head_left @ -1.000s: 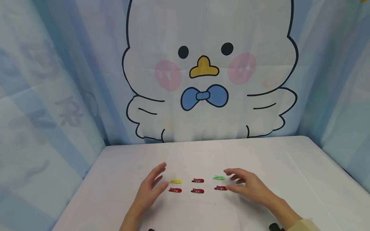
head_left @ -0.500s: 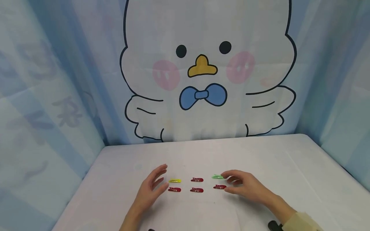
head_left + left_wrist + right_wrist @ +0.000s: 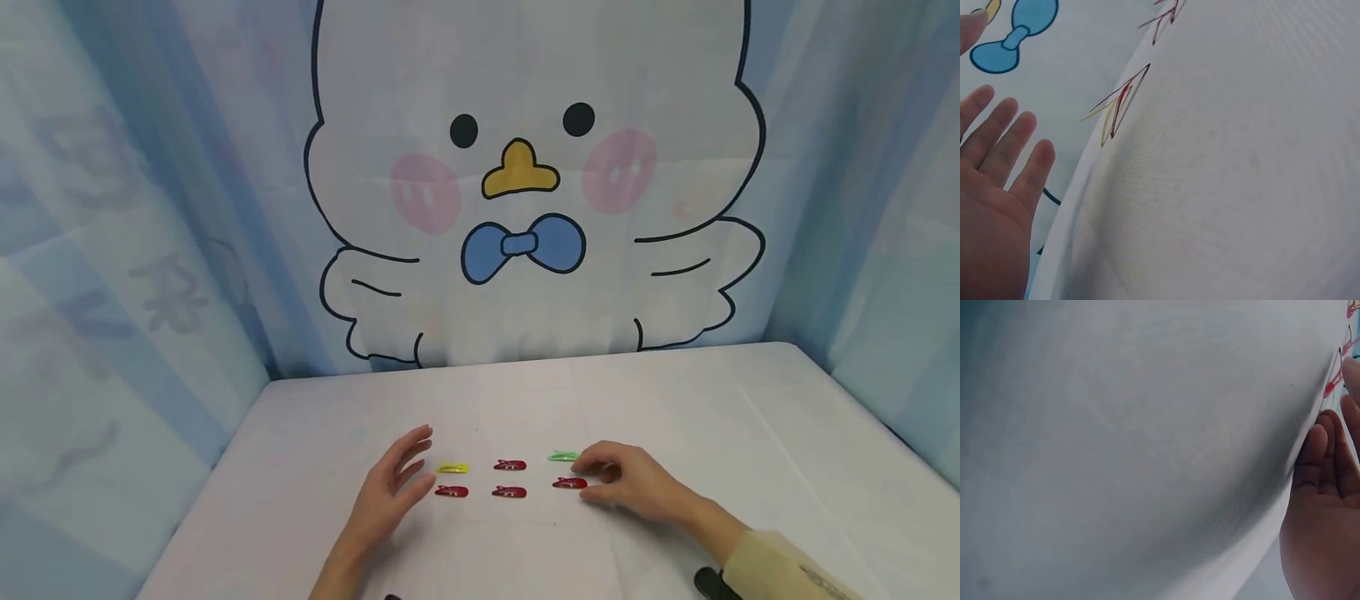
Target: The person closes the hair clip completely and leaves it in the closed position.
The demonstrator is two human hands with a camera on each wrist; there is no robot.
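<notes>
Two rows of hair clips lie on the white table. The back row has a yellow clip (image 3: 453, 468), a dark red clip (image 3: 510, 465) and a green clip (image 3: 562, 456); the front row has red clips at left (image 3: 452, 492), middle (image 3: 509, 492) and right (image 3: 569, 482). My left hand (image 3: 386, 492) hovers beside the yellow and left red clips, fingers spread and holding nothing; its palm (image 3: 991, 212) shows in the left wrist view. At the right end, my right hand (image 3: 637, 483) has its fingertips beside the green and right red clips, fingers bent loosely, holding neither.
The white tabletop (image 3: 337, 417) stretches around the clips to its far edge. Behind it hangs a curtain (image 3: 525, 317) printed with a cartoon bird, and more blue and white cloth hangs at both sides. A black object (image 3: 712, 583) shows by the right sleeve.
My right hand has moved slightly left toward the green and right red clips, its fingers drawing closer together. My left hand has barely moved. The whole head view has shifted a little.
</notes>
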